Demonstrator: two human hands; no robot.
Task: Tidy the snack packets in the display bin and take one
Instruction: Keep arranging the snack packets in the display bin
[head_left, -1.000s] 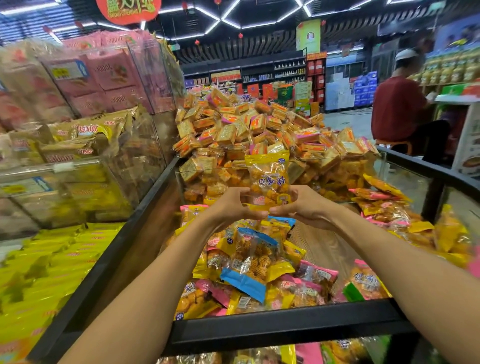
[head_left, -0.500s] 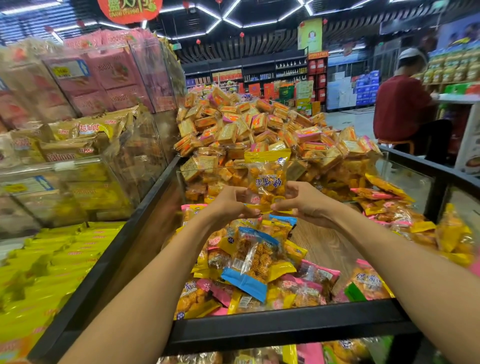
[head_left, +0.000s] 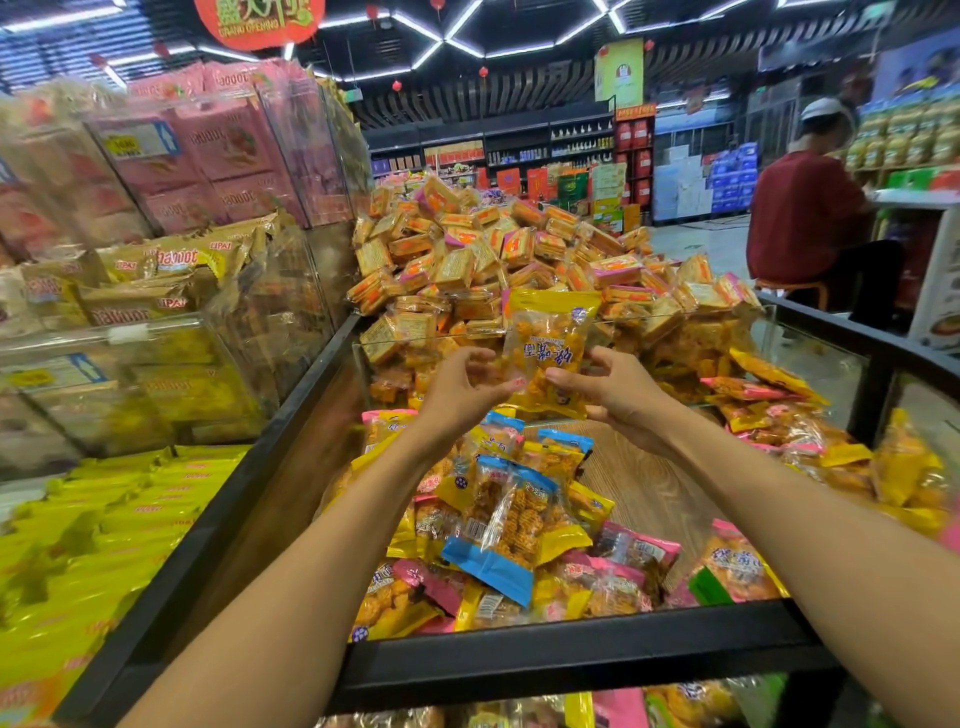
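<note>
Above display bin (head_left: 566, 657): one yellow packet (head_left: 549, 348) pinched between left hand (head_left: 460, 389) and right hand (head_left: 618, 395).

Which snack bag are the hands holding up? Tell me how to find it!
Find the black-framed display bin. Above its loose packets, the left hand and right hand pinch one yellow snack packet. It alone is upright in the air, showing orange puffs through a clear window with blue writing.

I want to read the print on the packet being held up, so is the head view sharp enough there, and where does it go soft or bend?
Head view: the yellow packet held between the left hand and right hand is fairly sharp, its blue characters legible; the clear bins at left are smeared and glary; wide-angle bending curves the black bin rim; ceiling strips glare.
</note>
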